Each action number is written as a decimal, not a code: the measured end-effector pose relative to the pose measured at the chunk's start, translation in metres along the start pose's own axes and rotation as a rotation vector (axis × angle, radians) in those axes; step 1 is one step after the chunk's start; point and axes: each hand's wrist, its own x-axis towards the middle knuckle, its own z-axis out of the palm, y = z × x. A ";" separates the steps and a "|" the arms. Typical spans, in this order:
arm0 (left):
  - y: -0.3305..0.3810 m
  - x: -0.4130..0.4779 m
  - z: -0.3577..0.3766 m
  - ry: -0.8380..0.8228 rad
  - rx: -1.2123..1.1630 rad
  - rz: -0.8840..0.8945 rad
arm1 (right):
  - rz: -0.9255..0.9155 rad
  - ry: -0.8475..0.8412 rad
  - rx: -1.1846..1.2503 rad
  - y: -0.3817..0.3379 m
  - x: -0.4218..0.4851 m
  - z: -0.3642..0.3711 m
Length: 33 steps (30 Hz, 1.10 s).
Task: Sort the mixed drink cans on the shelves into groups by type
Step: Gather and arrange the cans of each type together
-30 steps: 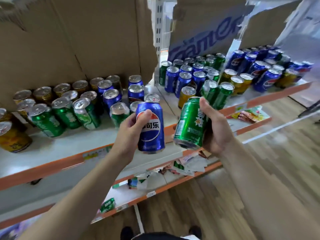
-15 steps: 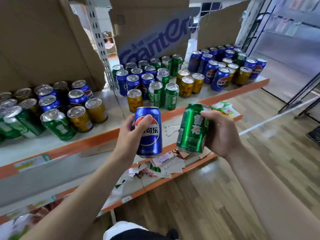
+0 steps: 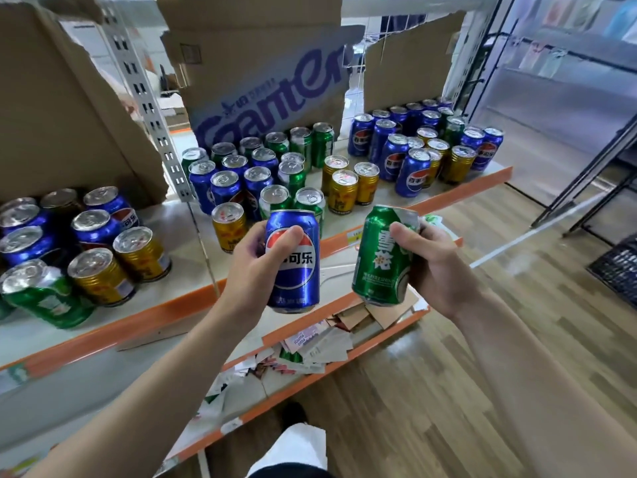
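Head view: left hand [image 3: 253,267] has its fingers wrapped around a blue can [image 3: 293,260], right hand [image 3: 436,267] grips a green can [image 3: 384,257], both held upright in the air in front of the upper shelf [image 3: 165,305]. Blue, green and gold cans on that shelf are only partly grouped. Likely mid-carry; next, each can needs setting down beside its own colour, e.g. the blue cluster [image 3: 393,150] at far right.

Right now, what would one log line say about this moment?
left hand: holds blue can | right hand: holds green can | both in front of shelf | cans still mixed
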 end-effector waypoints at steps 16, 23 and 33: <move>0.047 0.174 0.022 -0.100 0.062 0.197 | -0.143 0.050 -0.330 -0.068 0.158 -0.015; 0.056 0.224 0.012 -0.055 0.141 0.265 | -0.179 0.110 -0.463 -0.084 0.207 -0.010; 0.056 0.274 0.007 0.085 0.273 0.294 | -0.261 0.048 -0.677 -0.084 0.311 -0.026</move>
